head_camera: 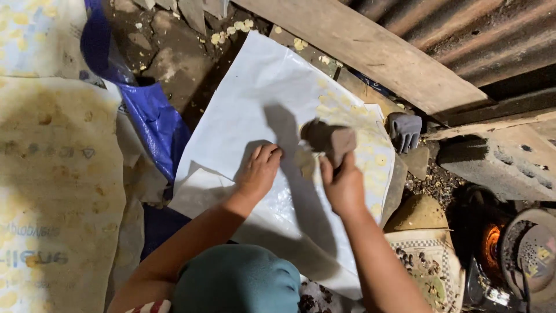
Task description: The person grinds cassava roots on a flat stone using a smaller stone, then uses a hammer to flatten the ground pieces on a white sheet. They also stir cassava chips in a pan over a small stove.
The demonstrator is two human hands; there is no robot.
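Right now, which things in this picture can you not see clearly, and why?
- Head view: the block in the right hand is blurred by motion, so its material is unclear.
- Whatever lies under the left hand on the white sheet is covered by the hand.
- The pan beside the fire is cut off by the right edge.

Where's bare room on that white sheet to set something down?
Free: the upper-left part of the white sheet, between the blue plastic and the left hand. Crowded: the right side, where flat yellowish discs lie around the stone block in the right hand. Its lower part is shadowed by the arms.
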